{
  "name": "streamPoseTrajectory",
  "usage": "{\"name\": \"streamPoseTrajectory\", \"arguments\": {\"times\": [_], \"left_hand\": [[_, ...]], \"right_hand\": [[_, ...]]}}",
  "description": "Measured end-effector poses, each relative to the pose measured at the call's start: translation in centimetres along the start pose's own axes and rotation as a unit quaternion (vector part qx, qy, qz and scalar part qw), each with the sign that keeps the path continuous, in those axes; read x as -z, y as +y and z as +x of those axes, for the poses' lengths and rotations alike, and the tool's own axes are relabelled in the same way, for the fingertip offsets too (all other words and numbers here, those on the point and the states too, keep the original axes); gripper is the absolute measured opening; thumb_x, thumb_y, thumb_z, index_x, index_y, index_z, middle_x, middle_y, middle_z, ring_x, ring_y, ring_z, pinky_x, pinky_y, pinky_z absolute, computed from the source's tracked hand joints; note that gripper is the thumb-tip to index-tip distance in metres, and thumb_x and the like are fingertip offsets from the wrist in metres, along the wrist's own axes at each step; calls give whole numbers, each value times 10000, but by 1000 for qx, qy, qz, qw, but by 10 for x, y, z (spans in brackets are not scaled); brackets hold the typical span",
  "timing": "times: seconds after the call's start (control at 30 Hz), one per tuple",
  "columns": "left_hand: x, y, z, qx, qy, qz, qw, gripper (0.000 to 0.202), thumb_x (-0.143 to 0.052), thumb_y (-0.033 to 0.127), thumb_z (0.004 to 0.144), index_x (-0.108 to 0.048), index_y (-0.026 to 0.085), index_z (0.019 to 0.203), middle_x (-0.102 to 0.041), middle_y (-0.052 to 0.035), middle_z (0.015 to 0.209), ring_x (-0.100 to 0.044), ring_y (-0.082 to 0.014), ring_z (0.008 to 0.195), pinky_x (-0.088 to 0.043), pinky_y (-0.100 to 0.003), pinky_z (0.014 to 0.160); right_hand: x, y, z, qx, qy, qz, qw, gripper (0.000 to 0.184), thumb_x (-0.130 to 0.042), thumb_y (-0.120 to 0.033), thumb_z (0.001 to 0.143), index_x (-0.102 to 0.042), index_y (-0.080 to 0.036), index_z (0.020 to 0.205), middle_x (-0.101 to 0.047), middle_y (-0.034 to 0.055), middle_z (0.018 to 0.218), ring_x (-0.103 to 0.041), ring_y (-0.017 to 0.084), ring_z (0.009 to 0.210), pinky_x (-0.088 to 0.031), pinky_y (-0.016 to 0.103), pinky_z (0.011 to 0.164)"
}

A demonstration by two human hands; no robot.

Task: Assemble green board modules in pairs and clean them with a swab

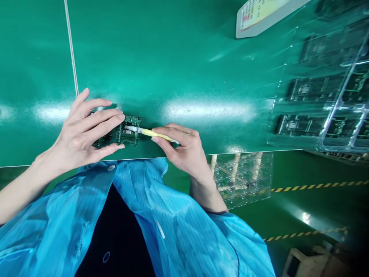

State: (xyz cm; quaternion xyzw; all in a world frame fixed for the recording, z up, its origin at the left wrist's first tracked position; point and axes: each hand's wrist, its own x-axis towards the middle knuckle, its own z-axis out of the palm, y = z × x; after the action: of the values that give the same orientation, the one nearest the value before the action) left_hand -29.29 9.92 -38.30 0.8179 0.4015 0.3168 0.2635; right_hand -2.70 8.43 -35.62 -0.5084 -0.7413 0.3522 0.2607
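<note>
A green circuit board assembly (132, 137) lies on the green table near its front edge. My left hand (86, 129) steadies it from the left, fingers along the far side and thumb along the near side; its left part is hidden under that hand. My right hand (184, 148) pinches a yellow-handled brush (152, 133). The brush's pale tip reaches into the open frame of the board assembly from the right.
Clear plastic trays (328, 127) with several circuit boards stand at the right of the green table (173, 69). A labelled grey holder (256, 19) sits at the back. Below the front edge is another clear tray (245, 181). A pale strip (71, 46) crosses the table at left.
</note>
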Motion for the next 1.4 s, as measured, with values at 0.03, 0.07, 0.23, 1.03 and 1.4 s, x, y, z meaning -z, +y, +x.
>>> {"name": "streamPoseTrajectory", "arguments": {"times": [0.03, 0.07, 0.23, 1.03, 1.4], "left_hand": [[0, 0, 0, 7, 0, -10, 1000, 636, -859, 467, 683, -619, 366, 1263, -716, -10, 1216, -631, -349, 1200, -257, -701, 1218], [0, 0, 0, 15, 0, -21, 1000, 628, -862, 467, 679, -626, 367, 1252, -717, -9, 1208, -631, -351, 1198, -243, -705, 1222], [1, 2, 3, 42, -13, -35, 998, 580, -867, 492, 658, -666, 347, 1182, -725, -15, 1163, -634, -351, 1178, -217, -704, 1231], [3, 0, 1, -5, -22, 13, 1000, 640, -829, 492, 722, -585, 357, 1298, -705, 0, 1225, -624, -316, 1206, -257, -646, 1246], [2, 3, 5, -87, 7, 82, 993, 525, -754, 417, 833, -591, 168, 1266, -722, -67, 1161, -625, -264, 1178, -374, -658, 1146]], "right_hand": [[-1, 0, 2, 4, -3, -2, 1000, 138, -632, -221, 933, -745, -164, 990, -741, 43, 854, -644, 121, 674, -525, 266, 611], [-1, -1, 3, 7, -5, -4, 1000, 139, -631, -215, 933, -745, -158, 989, -739, 45, 850, -645, 121, 676, -526, 266, 613], [0, -3, 7, 22, -16, -28, 999, 157, -592, -203, 955, -738, -176, 1008, -735, 45, 890, -660, 130, 733, -548, 276, 654], [7, -8, 9, 67, -36, -93, 993, 170, -571, -186, 968, -730, -186, 1028, -718, 49, 921, -678, 139, 776, -570, 275, 667], [39, 10, -27, -27, 95, -24, 995, 204, -738, -155, 848, -765, -330, 949, -762, -8, 878, -699, 177, 718, -584, 333, 614]]}}
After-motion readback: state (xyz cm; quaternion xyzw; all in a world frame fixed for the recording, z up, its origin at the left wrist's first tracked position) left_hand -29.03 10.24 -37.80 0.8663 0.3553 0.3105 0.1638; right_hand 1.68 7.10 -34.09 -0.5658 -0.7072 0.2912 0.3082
